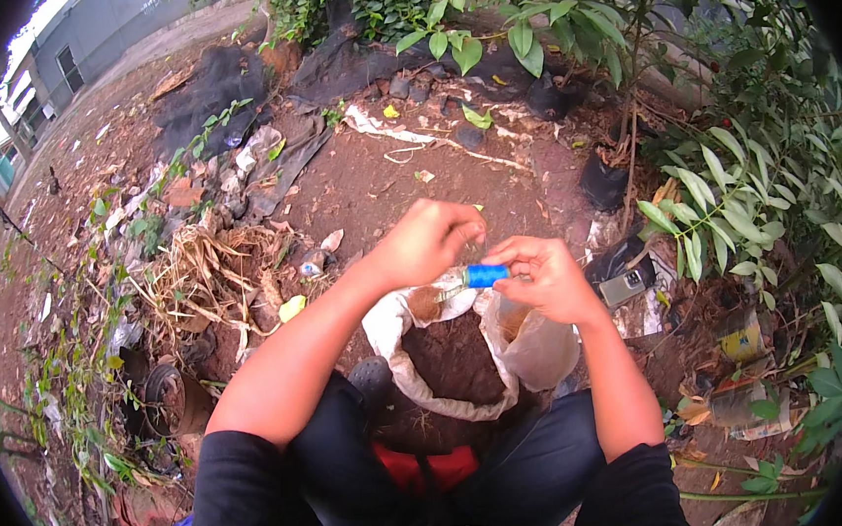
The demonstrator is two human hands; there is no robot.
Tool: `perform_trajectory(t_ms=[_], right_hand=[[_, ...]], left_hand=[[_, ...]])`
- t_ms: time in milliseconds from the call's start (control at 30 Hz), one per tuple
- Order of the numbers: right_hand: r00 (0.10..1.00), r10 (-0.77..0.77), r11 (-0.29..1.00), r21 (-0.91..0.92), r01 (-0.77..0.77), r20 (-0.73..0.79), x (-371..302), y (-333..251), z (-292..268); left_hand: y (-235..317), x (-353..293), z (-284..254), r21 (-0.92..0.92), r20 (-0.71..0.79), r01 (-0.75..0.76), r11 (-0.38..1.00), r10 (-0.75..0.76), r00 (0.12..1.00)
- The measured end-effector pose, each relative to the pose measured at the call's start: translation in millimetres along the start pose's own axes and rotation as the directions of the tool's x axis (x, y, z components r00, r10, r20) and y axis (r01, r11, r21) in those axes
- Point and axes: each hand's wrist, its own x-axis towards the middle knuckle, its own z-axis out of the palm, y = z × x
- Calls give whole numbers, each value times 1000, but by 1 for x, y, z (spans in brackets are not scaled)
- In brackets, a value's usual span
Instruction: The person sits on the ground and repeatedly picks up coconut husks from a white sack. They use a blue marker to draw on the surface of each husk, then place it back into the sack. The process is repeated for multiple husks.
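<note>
My right hand (549,275) grips a spool of bright blue thread (486,276) between thumb and fingers. Just left of it and slightly higher, my left hand (427,241) is closed with its fingertips pressed together. Whatever it pinches is too fine to make out. Below both hands, between my knees, stands a white sack (397,369) with its rim rolled down and dark soil (453,361) inside. A cloudy plastic bag (544,349) leans against the sack's right side, under my right hand.
A phone (623,288) lies to the right beside a black plant bag. Dry stalks (206,275) are heaped at the left, near a dark pot (177,399). Leafy branches (723,205) crowd the right side. Black netting (215,96) covers ground farther off.
</note>
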Motion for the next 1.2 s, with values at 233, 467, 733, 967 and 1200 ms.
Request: perform_trajectory(t_ms=[233,467,733,967,1200], right_hand=[[752,27,992,112,63,-658,25,20,1],[862,-68,547,-741,-388,-502,25,64,-17],[977,96,989,-128,-72,191,7,-2,9],[729,-279,830,224,510,-625,13,-63,-4],[995,91,960,-263,-98,-39,8,13,1]], left_hand=[[-7,4,34,-334,247,258,907,-180,952],[-62,-6,40,58,325,232,971,-238,915],[-3,-3,-22,172,-104,135,976,-118,988],[26,8,0,-287,-136,-88,954,50,989],[6,14,5,-74,66,32,997,-27,997]])
